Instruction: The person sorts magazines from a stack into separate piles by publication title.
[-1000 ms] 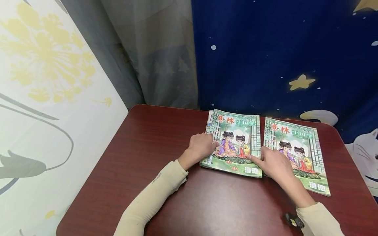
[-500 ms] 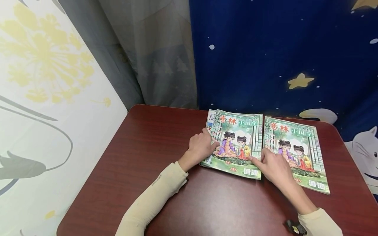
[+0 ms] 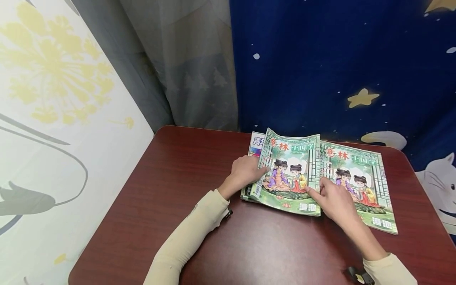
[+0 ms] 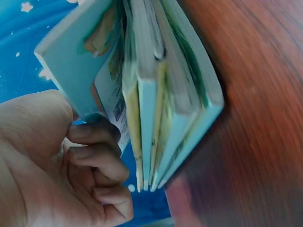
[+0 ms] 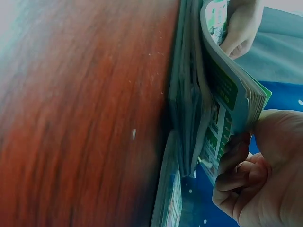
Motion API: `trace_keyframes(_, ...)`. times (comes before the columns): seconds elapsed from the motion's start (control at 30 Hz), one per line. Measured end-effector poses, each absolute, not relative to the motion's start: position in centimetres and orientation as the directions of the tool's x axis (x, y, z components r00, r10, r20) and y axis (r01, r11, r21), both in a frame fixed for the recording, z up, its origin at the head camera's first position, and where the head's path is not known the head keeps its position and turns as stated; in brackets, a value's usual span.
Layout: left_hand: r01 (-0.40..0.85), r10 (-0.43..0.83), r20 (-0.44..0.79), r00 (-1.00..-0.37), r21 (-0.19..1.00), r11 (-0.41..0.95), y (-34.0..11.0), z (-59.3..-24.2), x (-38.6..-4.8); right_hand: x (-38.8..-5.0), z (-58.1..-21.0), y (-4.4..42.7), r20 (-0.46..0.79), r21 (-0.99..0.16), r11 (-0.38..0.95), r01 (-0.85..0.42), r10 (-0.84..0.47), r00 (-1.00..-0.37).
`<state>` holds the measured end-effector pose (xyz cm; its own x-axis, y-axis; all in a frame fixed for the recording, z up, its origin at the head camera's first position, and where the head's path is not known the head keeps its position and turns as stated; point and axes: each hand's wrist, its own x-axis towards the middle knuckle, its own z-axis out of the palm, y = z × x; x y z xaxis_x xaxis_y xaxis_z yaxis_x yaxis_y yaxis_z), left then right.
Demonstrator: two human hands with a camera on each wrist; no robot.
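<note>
A green-covered magazine (image 3: 290,180) with two cartoon figures is pinched at both side edges, its left side lifted off the pile below. My left hand (image 3: 246,172) grips its left edge, thumb on the cover; in the left wrist view the curled fingers (image 4: 97,165) lie under it. My right hand (image 3: 336,200) grips the right edge, thumb on top, fingers (image 5: 234,177) bent beneath. Under it lies a stack of magazines (image 4: 163,109); the top one shows a purple-and-white cover corner (image 3: 257,141).
A second magazine with the same green cover (image 3: 377,190) lies to the right, partly behind my right hand. All rest on a dark red wooden table (image 3: 185,166). A dark blue star-patterned curtain (image 3: 303,71) hangs behind, and a white patterned panel (image 3: 71,99) stands left.
The top green magazine has shifted right and risen at its left side, baring more of the magazine beneath. Both hands have moved slightly right with it.
</note>
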<state>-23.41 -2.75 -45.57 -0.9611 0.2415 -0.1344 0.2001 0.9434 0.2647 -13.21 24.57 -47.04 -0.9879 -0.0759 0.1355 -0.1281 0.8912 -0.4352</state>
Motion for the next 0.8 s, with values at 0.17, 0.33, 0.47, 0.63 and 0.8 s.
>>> trace_keyframes(0.17, 0.299, 0.338, -0.072, -0.939, 0.318, 0.900, -1.4, -45.4, -23.5, -12.6, -46.9, 25.8, 0.146, -0.467, 0.879, -0.100, -0.034, -0.989)
trace_keyframes(0.33, 0.394, 0.433, -0.020, -0.901, 0.377, 0.838, 1.0, -44.8, -23.5, -11.5, -47.2, 27.8, 0.221, -0.479, 0.875, -0.073, 0.039, -0.975)
trace_keyframes(0.47, 0.412, 0.493, -0.050, -0.868, 0.482, 0.773, 3.3, -44.1, -23.2, -10.6, -47.2, 29.9, 0.288, -0.483, 0.875, -0.044, 0.111, -0.951)
trace_keyframes(0.63, 0.442, 0.606, -0.101, -0.789, 0.591, 0.675, 5.9, -43.3, -22.6, -9.5, -47.0, 32.8, 0.327, -0.495, 0.869, 0.030, 0.218, -0.920)
trace_keyframes(0.8, 0.564, 0.694, -0.090, -0.715, 0.513, 0.647, 8.4, -43.3, -21.8, -8.1, -47.2, 35.4, 0.329, -0.498, 0.860, 0.113, 0.307, -0.893)
